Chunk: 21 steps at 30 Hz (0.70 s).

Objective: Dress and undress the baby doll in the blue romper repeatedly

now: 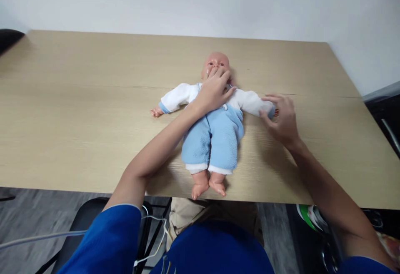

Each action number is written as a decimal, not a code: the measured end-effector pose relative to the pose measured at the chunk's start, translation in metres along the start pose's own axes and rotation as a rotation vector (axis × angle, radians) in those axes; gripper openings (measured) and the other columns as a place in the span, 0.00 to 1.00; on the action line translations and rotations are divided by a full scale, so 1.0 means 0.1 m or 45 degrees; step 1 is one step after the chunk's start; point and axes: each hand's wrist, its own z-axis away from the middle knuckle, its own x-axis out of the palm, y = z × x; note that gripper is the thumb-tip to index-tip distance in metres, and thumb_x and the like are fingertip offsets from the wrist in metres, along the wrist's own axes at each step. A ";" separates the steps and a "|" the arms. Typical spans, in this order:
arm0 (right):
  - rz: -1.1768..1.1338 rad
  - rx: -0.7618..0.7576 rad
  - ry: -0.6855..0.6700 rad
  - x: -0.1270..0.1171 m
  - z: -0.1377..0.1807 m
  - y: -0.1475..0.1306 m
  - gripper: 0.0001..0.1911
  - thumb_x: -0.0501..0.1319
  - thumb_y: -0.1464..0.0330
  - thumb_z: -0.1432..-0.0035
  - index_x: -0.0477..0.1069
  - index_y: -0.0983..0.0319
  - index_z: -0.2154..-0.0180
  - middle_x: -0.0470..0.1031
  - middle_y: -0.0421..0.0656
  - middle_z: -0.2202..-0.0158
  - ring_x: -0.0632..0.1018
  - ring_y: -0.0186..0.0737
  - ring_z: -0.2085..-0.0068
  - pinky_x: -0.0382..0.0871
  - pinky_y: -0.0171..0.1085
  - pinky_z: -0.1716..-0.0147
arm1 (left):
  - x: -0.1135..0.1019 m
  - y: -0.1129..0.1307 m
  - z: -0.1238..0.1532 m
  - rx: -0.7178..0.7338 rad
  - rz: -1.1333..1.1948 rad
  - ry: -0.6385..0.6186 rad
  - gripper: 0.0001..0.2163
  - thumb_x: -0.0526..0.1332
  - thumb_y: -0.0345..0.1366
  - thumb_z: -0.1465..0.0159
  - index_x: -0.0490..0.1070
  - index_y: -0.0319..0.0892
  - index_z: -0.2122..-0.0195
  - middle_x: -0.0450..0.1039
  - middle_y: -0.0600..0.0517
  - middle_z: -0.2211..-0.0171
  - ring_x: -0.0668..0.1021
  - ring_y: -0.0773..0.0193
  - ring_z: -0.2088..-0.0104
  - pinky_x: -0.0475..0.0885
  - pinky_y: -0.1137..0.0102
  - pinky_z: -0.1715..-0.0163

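Observation:
A baby doll [225,134] lies on its back on the table, head toward the wall and bare feet at the near edge. It wears a white long-sleeved top and light blue overalls with white hems. My left hand [215,87] lies across its chest, fingers curled over the chin and neck, hiding the mouth and collar. Around the blue cuff of the sleeve [250,102] on the right side, my right hand [283,119] has its thumb and fingers closed. The doll's hand there is mostly covered. Its other arm [176,98] stretches out to the left, untouched.
The wooden table [78,119] runs up to a pale wall [187,3], with a seam across its top. Below the near edge are a black chair [90,219], a white cable [156,249] and a green and white round object [308,215]. A black object [386,111] stands at the right.

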 end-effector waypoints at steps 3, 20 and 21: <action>-0.268 0.019 -0.185 0.26 0.10 -0.26 0.25 0.73 0.43 0.21 0.85 0.51 0.37 0.89 0.54 0.37 0.88 0.64 0.38 0.87 0.64 0.34 | -0.08 0.09 0.02 0.100 -0.014 -0.041 0.13 0.67 0.50 0.16 0.83 0.49 0.42 0.81 0.36 0.35 0.76 0.30 0.27 0.65 0.35 0.19; -0.792 0.417 -0.531 0.54 -0.14 -0.11 0.40 0.76 0.23 0.37 0.73 0.51 0.57 0.68 0.36 0.67 0.68 0.42 0.68 0.64 0.42 0.68 | -0.08 0.29 0.07 0.160 0.123 -0.547 0.19 0.61 0.57 0.18 0.77 0.46 0.56 0.83 0.43 0.55 0.80 0.40 0.43 0.67 0.42 0.27; -0.747 0.372 -0.528 0.52 -0.14 -0.12 0.40 0.76 0.23 0.37 0.75 0.52 0.57 0.71 0.38 0.65 0.70 0.42 0.66 0.66 0.43 0.66 | -0.08 0.29 0.07 0.145 0.140 -0.557 0.19 0.62 0.57 0.18 0.76 0.46 0.56 0.83 0.45 0.57 0.80 0.42 0.45 0.67 0.43 0.27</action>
